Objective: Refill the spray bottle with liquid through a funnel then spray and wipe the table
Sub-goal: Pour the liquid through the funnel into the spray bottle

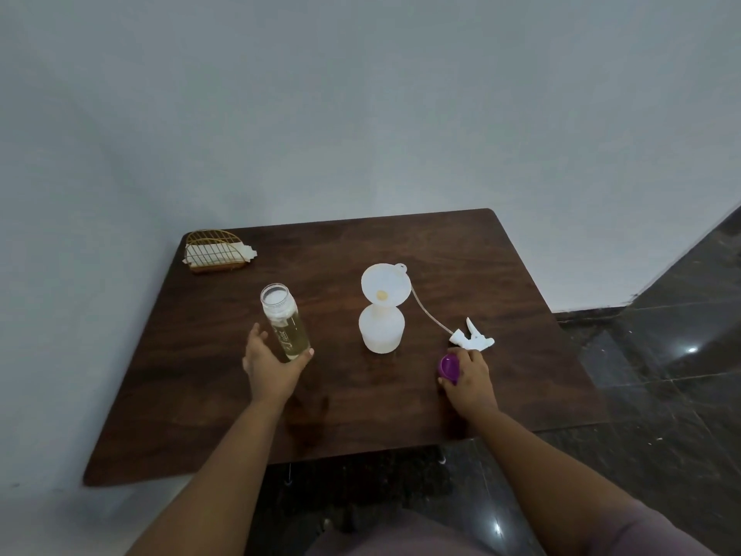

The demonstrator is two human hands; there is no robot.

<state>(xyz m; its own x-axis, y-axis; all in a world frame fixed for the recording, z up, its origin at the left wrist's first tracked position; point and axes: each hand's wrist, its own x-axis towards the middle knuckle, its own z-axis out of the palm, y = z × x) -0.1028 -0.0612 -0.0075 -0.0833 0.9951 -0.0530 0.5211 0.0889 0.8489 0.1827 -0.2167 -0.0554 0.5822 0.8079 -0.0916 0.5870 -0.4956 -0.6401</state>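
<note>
**Spill risk at the funnel**

Left hand (272, 365) wraps the uncapped liquid bottle (285, 323); right hand (467, 379) holds its purple cap (449, 366). Spray bottle (381, 331) at counter (521, 375) centre, funnel (385, 290) seated (top-heavy): hasty pouring could tip it. Sprayer head (473, 339) at four o'clock.

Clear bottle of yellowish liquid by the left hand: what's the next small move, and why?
Probably lift the clear plastic bottle of yellowish liquid and tip it over the white funnel. It is uncapped, the left hand holds its base, and the funnel sits in the white spray bottle.
</note>
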